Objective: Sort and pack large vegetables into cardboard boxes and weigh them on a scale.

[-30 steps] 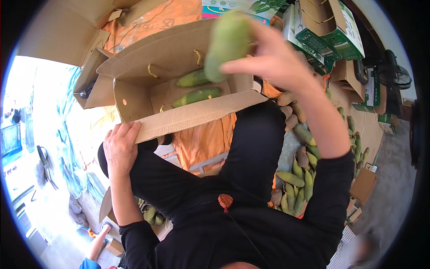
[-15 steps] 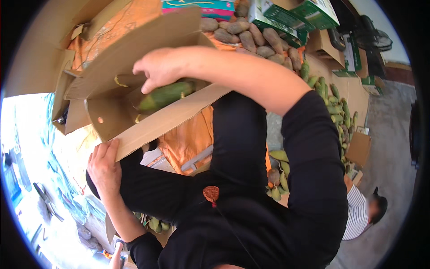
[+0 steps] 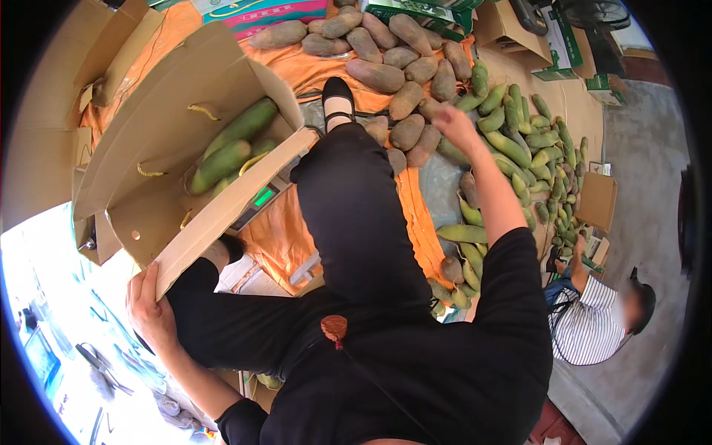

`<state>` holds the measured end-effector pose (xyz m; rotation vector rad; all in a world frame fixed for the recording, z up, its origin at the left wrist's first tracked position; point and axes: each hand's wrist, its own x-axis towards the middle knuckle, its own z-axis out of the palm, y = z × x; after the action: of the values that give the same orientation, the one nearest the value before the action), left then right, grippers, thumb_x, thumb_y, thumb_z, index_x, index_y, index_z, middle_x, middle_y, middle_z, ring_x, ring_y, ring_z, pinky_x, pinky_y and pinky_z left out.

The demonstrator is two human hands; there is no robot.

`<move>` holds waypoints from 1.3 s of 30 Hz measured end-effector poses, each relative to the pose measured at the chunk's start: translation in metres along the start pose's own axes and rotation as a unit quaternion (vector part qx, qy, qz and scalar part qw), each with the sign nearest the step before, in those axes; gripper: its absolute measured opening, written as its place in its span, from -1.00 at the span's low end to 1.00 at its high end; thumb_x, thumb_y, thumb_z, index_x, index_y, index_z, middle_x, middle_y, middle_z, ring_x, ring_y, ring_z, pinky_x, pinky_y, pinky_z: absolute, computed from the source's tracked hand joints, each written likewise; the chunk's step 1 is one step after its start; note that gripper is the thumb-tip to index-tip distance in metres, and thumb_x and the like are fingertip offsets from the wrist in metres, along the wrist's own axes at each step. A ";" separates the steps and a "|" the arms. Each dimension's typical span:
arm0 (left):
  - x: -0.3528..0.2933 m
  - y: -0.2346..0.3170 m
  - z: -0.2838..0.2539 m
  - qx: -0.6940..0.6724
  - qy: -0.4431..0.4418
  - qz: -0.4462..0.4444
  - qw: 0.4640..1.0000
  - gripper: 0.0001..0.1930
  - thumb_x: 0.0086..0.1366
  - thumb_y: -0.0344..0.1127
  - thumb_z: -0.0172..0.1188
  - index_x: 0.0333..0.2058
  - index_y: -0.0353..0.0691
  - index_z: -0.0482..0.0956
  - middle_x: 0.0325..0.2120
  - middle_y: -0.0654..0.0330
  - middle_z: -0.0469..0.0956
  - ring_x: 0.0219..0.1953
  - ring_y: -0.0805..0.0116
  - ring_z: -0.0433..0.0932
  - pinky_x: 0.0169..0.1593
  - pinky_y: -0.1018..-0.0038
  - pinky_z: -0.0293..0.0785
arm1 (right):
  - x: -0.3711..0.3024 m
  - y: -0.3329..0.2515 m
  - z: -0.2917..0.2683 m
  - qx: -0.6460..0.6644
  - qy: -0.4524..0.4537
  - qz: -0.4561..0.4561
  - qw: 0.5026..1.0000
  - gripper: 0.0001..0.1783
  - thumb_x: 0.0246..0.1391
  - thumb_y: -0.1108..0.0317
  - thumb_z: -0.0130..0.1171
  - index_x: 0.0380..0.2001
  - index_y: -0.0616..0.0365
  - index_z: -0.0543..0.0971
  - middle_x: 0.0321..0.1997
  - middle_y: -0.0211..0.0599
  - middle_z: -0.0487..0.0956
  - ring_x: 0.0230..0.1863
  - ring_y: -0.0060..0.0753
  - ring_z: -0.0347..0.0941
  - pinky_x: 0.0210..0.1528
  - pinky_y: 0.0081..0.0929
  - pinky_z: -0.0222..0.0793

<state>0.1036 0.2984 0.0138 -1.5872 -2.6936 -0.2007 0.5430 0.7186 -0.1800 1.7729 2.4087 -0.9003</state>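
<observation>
My left hand [image 3: 151, 302] grips the near flap of an open cardboard box [image 3: 159, 211], its fingers wrapped over the flap's left corner. Inside the box lie several long green radishes [image 3: 221, 161], beside yellow cord loops [image 3: 151, 170] fixed to the box walls. Out to the right, my right hand [image 3: 451, 124] hovers over the border between two heaps. Its fingers are smeared by motion, and no held thing shows. Nearest to it are dirt-covered reddish-brown root vegetables [image 3: 406, 100] and the pile of green radishes [image 3: 512, 148].
A scale with a lit green display [image 3: 262, 196] shows by the box's near side. Orange sheeting [image 3: 271, 233] covers the floor. Printed cartons [image 3: 259, 16] stand at the far side. On the right, a person in a striped shirt [image 3: 589, 326] sits near a small cardboard box [image 3: 596, 200].
My right hand has swung out of the box to the right, over the heaps. The left hand still grips the flap. The view has shifted, showing more of the radishes and the scale display.
</observation>
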 end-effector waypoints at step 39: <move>0.009 0.010 -0.007 0.025 -0.033 0.025 0.999 -0.52 -0.25 -0.65 0.05 -0.21 -0.29 0.57 -0.26 0.09 0.56 -0.16 0.08 0.53 -0.09 0.30 0.44 | -0.040 0.107 0.110 -0.432 -0.130 0.135 0.883 -0.69 0.14 0.32 0.00 -0.02 -0.10 0.44 0.06 -0.37 0.40 0.16 -0.32 0.30 -0.02 -0.07 0.37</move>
<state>0.1071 0.3103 0.0224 -1.6744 -2.6794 -0.0803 0.6172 0.6543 -0.3046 1.4313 1.8466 0.0154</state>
